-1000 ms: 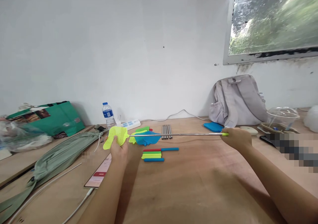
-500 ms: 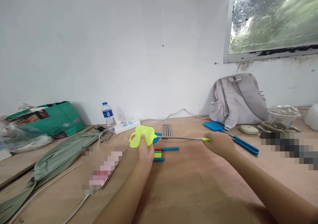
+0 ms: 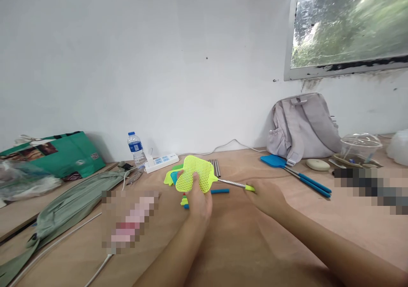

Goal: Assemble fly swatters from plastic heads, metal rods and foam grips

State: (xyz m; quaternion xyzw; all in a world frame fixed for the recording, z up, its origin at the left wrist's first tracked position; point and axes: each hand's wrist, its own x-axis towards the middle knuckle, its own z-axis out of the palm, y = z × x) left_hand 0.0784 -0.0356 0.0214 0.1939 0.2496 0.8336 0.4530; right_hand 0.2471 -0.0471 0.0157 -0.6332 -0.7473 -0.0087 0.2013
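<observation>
the left hand's fingers (image 3: 194,181) are closed on the yellow-green swatter head (image 3: 195,174), holding it raised just above the worktop (image 3: 242,244). the right hand (image 3: 266,195) grips the far end of its thin metal rod (image 3: 231,183) at the yellow-green tip (image 3: 250,188), fingers wrapped shut around it. the rod between the two hands shows as a short stretch, so by my reading the step in hand is pushing the telescopic rod together; the next move calls for a straight push along the rod's line, with the head held steady so nothing bends. under and behind the head lie coloured handle sleeves (image 3: 219,191), more swatter heads (image 3: 172,176) and a row of metal rods (image 3: 216,166). further out sit a blue swatter (image 3: 296,174), a grey backpack (image 3: 304,125), a water bottle (image 3: 136,147) and a power strip (image 3: 161,161).
</observation>
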